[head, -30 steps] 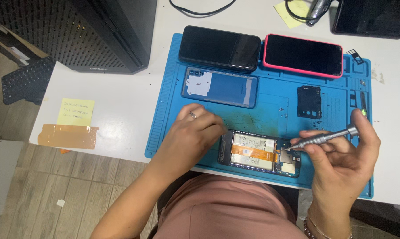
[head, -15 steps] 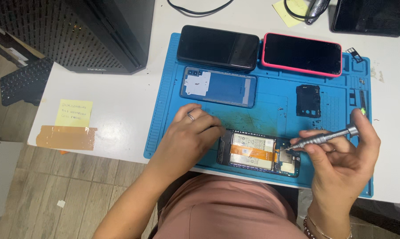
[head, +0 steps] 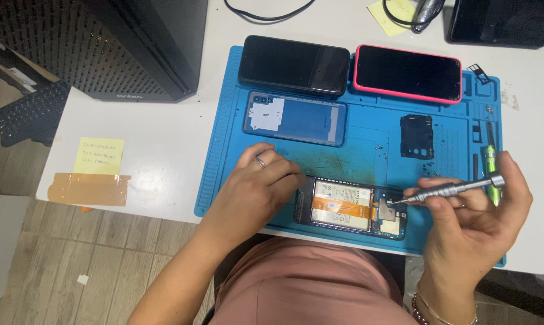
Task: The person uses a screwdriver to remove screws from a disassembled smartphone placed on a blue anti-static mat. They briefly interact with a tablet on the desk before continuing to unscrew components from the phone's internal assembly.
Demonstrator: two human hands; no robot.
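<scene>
The opened phone (head: 350, 207) lies at the blue mat's (head: 368, 150) near edge: light, stiff, fragile inside, best held by its rim. Left hand (head: 257, 192) fingers pin its end; right hand (head: 470, 219) fingers clamp a slim screwdriver (head: 449, 190).

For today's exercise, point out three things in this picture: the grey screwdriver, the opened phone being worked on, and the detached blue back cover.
Grey screwdriver (head: 458, 188), head view, middle of its metal shaft.
Opened phone (head: 342, 204), head view, on the battery with the orange ribbon.
Blue back cover (head: 305, 120), head view, centre of its inner face.
</scene>
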